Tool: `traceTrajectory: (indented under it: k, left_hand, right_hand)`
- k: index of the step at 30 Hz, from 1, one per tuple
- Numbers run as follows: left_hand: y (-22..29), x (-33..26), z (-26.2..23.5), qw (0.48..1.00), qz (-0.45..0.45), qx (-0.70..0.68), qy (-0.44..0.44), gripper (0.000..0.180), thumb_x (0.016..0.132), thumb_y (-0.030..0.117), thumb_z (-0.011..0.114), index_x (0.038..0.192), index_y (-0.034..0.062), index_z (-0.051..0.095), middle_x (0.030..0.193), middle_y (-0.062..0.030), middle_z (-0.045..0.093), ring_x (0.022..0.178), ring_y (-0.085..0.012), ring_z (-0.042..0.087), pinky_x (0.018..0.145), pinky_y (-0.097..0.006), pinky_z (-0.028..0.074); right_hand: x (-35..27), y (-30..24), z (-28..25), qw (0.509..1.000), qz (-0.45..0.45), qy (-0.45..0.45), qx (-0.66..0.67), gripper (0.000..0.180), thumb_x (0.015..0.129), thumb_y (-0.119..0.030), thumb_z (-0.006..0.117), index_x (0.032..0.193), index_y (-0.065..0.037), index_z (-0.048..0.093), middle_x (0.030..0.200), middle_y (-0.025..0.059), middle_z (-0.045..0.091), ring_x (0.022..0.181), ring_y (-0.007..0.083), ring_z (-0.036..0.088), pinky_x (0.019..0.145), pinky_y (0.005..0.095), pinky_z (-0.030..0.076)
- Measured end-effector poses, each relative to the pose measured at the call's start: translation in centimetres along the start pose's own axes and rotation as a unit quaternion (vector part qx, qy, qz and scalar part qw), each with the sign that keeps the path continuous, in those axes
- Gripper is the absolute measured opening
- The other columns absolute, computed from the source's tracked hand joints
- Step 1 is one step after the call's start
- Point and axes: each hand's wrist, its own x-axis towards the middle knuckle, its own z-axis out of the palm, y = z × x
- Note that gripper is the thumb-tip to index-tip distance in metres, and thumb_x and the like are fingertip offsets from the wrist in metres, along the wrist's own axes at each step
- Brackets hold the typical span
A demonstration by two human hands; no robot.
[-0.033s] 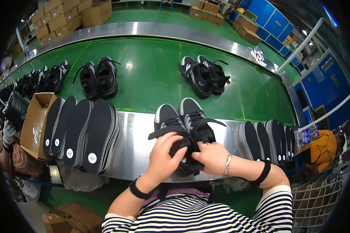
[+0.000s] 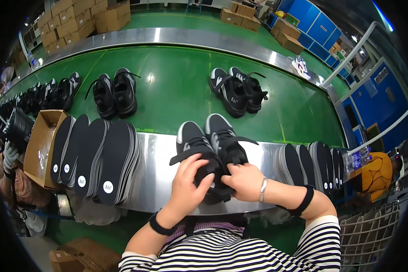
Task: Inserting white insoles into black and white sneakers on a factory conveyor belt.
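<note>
While I look down through the head camera, a pair of black shoes [image 2: 222, 138] stands on the metal ledge [image 2: 156, 181] in front of the body, toes pointing away, and the left hand [image 2: 186, 183] lies at the opening of the left shoe [image 2: 196, 139] with thumb and fingers spread wide, though I cannot tell whether they grip the collar. I see the right hand [image 2: 247, 182] curled narrow near the heel ends, what its fingers hold being hidden from me. Dark insoles [image 2: 116, 156] stand stacked to the left of the pair.
</note>
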Motion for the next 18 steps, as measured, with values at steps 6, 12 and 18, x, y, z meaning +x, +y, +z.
traceTrajectory:
  k: [6, 12, 18]
  left_hand:
    - [-2.0, -1.9, -3.7, 0.991, -0.112, 0.055, 0.037, 0.030, 0.071, 0.011, 0.062, 0.099, 0.0020, 0.054, 0.111, -0.0168, 0.050, 0.102, -0.0311, 0.047, 0.087, -0.036, 0.037]
    - [-2.5, -3.8, -6.0, 0.984, -0.130, 0.120, 0.029, 0.034, 0.071, 0.013, 0.062, 0.101, -0.0001, 0.052, 0.109, -0.0174, 0.050, 0.102, -0.0321, 0.045, 0.087, -0.038, 0.037]
    - [-2.9, -3.9, -6.1, 0.976, -0.162, 0.145, -0.032, 0.037, 0.071, 0.019, 0.062, 0.102, 0.0010, 0.052, 0.109, -0.0183, 0.050, 0.102, -0.0324, 0.046, 0.088, -0.039, 0.034]
  right_hand:
    - [11.8, 4.4, -2.7, 0.991, 0.049, 0.105, -0.060, 0.031, 0.065, -0.026, 0.064, 0.090, -0.011, 0.054, 0.088, 0.0124, 0.053, 0.084, 0.0272, 0.055, 0.069, 0.0375, 0.042]
    - [16.2, 10.2, -5.7, 0.963, 0.072, 0.257, -0.041, 0.043, 0.068, -0.029, 0.067, 0.105, -0.013, 0.051, 0.106, 0.0082, 0.049, 0.103, 0.0228, 0.047, 0.088, 0.0400, 0.031]
    - [12.5, 17.9, -2.8, 0.896, 0.399, 0.190, -0.033, 0.050, 0.062, -0.033, 0.071, 0.107, -0.019, 0.055, 0.117, 0.0104, 0.042, 0.119, 0.0308, 0.029, 0.090, 0.0537, 0.029]
